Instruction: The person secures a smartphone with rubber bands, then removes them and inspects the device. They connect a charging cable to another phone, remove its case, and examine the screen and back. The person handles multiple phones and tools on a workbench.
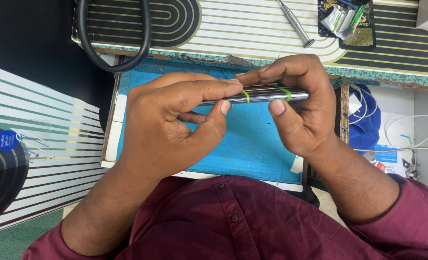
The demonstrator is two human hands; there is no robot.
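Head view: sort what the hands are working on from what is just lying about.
In hand:
- slim phone, held edge-on by left hand and right hand
- green rubber bands around it
- blue work mat beneath

Lying about:
- screwdriver
- black cable loop
- white cables
- black packet

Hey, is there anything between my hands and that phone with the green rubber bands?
Nothing visible: both the left hand and the right hand already pinch the phone directly, above the blue mat.
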